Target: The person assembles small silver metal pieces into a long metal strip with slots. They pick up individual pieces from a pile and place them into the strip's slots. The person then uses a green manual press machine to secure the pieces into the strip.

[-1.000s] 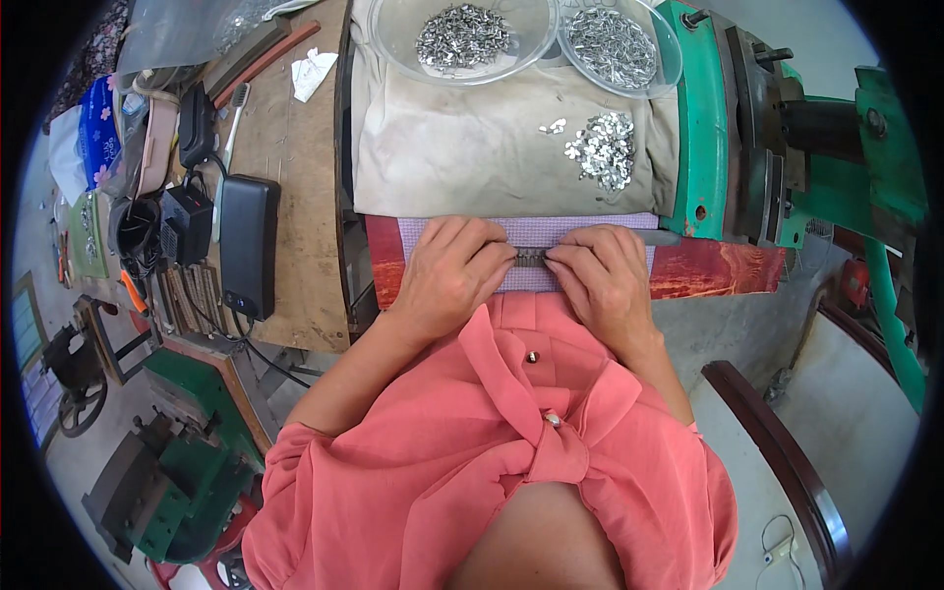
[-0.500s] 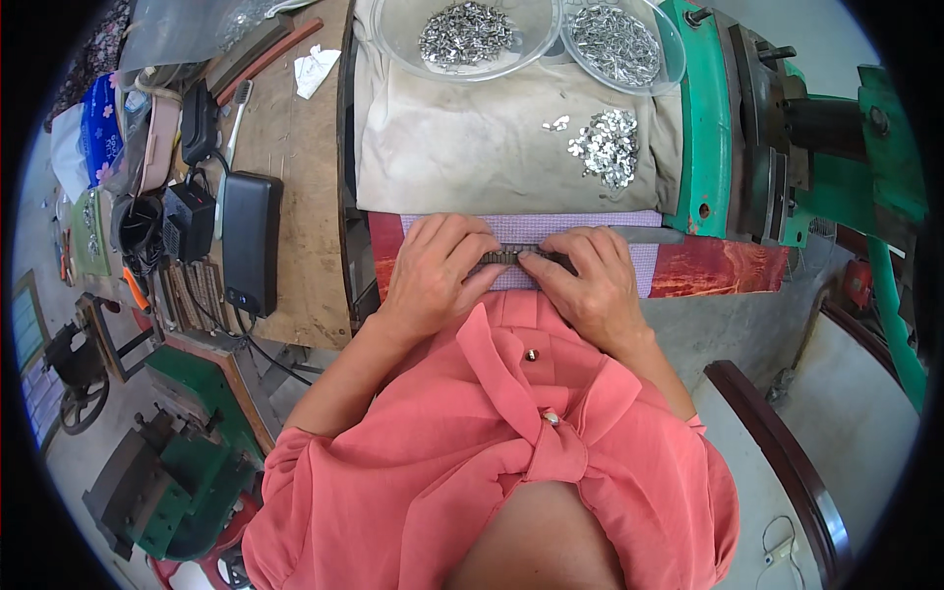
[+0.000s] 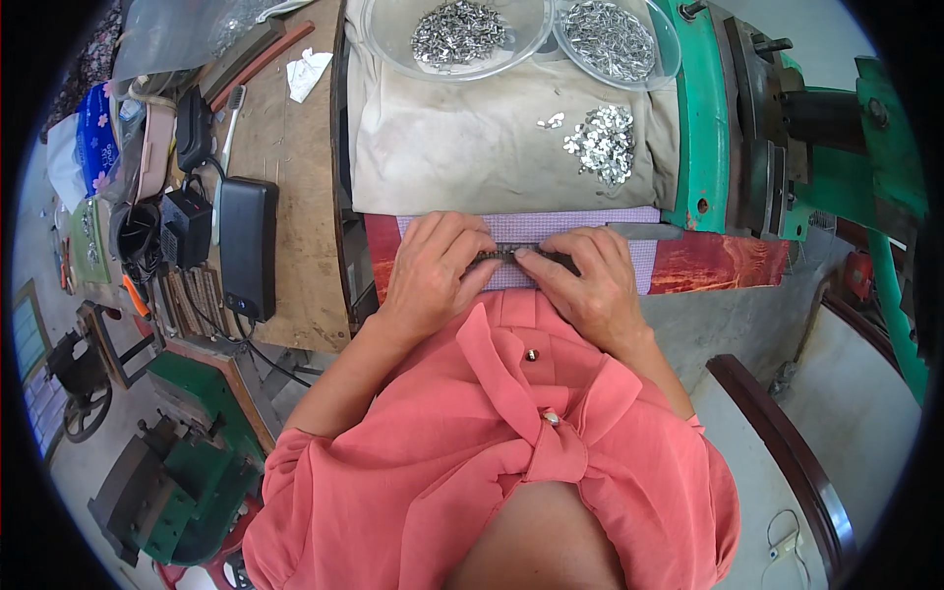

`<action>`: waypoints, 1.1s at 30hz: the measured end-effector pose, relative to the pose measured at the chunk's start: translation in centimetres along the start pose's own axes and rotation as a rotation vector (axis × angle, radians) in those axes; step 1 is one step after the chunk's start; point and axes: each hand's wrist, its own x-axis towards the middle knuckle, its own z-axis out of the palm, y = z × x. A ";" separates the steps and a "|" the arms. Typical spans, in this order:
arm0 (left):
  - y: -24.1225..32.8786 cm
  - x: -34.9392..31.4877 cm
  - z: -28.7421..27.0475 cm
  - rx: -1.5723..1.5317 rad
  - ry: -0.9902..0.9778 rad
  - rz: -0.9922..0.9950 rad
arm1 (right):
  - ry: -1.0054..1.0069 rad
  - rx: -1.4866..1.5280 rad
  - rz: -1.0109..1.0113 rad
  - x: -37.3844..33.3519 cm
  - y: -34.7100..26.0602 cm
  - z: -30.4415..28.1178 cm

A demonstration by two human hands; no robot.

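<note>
My left hand (image 3: 438, 267) and my right hand (image 3: 592, 283) grip a narrow dark metal bar (image 3: 505, 255) from its two ends. Small ridges or notches seem to run along it, but most of its length is hidden by my fingers. My right thumb presses near the bar's middle, while my left thumb and fingers pinch the other side. Under both hands lies a purple checked cloth (image 3: 644, 258). A pile of small shiny metal pieces (image 3: 602, 146) sits on a beige cloth (image 3: 442, 147) beyond my hands.
Two clear bowls of metal parts, the left bowl (image 3: 379, 44) and the right bowl (image 3: 672, 69), stand at the back. A flat grey blade-like strip (image 3: 644, 232) lies beside my right hand. A green machine (image 3: 700, 128) borders the right; a black power box (image 3: 248, 246) lies left.
Both hands keep almost the same place. The bar's visible face looks darker, as if slightly turned. The surroundings shift a little with the head view.
</note>
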 end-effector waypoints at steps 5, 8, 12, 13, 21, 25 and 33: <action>0.2 -0.4 -0.5 0.005 0.031 -0.038 | -0.047 -0.011 -0.066 0.5 0.2 0.0; 0.0 -0.9 -1.1 0.076 0.024 -0.044 | -0.044 -0.001 -0.067 0.2 0.5 -0.2; -0.6 -1.4 -1.6 0.142 -0.008 -0.038 | -0.037 -0.012 0.039 0.4 0.2 -1.0; -0.6 -1.3 -1.6 0.143 -0.011 -0.027 | -0.049 -0.023 0.074 0.3 0.5 -1.1; -0.3 1.4 -1.2 0.182 0.067 0.098 | 0.080 -0.103 0.092 0.1 1.9 -1.6; -1.0 3.0 -0.3 0.177 0.082 0.100 | 0.083 -0.120 0.131 0.7 3.0 -1.5; -1.3 2.8 -0.5 0.132 0.082 0.120 | 0.017 0.097 0.213 1.9 3.0 -2.9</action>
